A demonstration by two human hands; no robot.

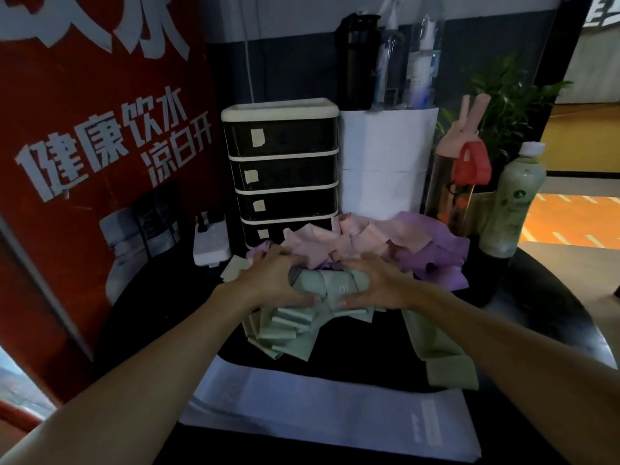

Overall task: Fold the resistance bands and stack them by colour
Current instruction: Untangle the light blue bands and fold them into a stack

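Layout around the band heap (pixel 352 243)
A drawer unit (pixel 281 169) is set at eleven o'clock, bottles (pixel 513 199) at two, papers (pixel 318 414) at six.

Forearms extended forward, left grip (pixel 275 280) and right grip (pixel 377 285) curled inward, thumbs close.

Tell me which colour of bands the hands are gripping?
The green bundle, clasped between left hand and right hand; the pink bands and purple bands lie behind.

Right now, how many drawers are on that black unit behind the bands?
4, stacked: top drawer, second drawer, third drawer, and bottom drawer, partly hidden behind pink bands.
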